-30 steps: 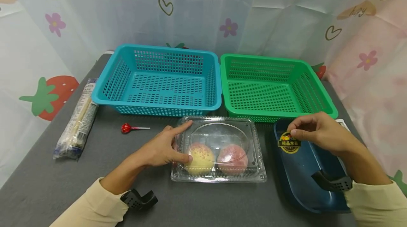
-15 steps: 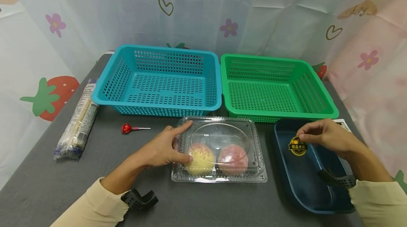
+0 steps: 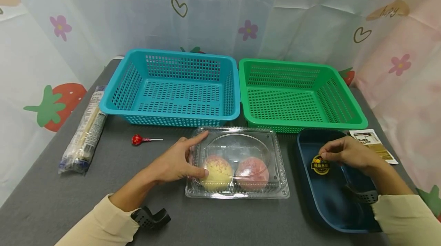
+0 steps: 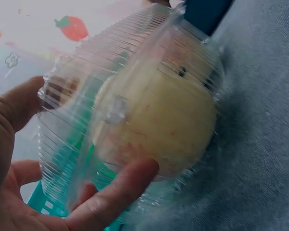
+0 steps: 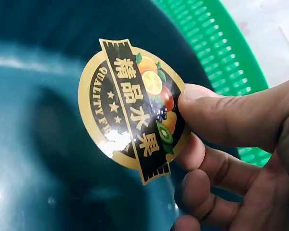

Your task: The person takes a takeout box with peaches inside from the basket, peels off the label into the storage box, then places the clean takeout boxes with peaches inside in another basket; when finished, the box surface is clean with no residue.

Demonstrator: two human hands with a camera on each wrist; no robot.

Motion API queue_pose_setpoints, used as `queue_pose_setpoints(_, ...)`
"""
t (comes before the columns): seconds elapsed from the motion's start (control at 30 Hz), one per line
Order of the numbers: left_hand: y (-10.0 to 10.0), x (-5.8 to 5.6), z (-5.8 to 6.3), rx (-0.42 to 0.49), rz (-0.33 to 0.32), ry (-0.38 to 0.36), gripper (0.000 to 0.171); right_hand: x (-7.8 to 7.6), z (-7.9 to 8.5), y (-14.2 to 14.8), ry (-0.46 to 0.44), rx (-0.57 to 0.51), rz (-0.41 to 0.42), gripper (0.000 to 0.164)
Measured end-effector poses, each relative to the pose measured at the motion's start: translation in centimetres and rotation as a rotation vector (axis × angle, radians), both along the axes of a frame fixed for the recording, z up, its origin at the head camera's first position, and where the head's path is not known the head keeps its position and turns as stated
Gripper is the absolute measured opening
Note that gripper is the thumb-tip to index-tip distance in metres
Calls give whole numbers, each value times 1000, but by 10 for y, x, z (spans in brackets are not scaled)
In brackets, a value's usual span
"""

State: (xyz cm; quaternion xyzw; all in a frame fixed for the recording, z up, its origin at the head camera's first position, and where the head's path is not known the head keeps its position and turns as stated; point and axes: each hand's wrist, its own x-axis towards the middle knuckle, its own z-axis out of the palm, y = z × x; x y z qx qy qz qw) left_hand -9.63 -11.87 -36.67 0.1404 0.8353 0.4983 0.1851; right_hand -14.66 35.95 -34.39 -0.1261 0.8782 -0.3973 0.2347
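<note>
Gold-and-black sticker (image 5: 116, 103) pinched over the bin (image 3: 330, 200)

On my right wrist feed I see the sticker sharply: a roundish disc with a gold rim and black ground, crossed by a black banner carrying large gold characters. "QUALITY" curves along one side, with three gold stars beside it; on the other side are printed orange, red and green fruit, a cut kiwi among them. Glare washes out the lettering after that word. The right hand (image 3: 348, 156) grips its edge between thumb and fingertip, holding it above the dark blue bin at the right of the table (image 3: 203, 225). Beyond the bin I see the green basket (image 3: 282, 104).

The left hand (image 3: 179, 160) rests, thumb and forefinger spread, on the left side of the clear box (image 3: 237, 147). Inside, a yellow ball (image 3: 218, 177) with pink specks sits left of a pink ball (image 3: 254, 175).
</note>
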Motion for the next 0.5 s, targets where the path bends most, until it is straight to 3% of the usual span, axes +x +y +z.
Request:
queue_pose_setpoints(0.17, 0, 1, -2, 12, 1, -1, 102, -1, -7, 0, -35, 24, -21, 19)
queue_pose_setpoints(0.5, -1, 1, -3, 25, -12, 15, 102, 1, -18, -1, -6, 110, -35, 15)
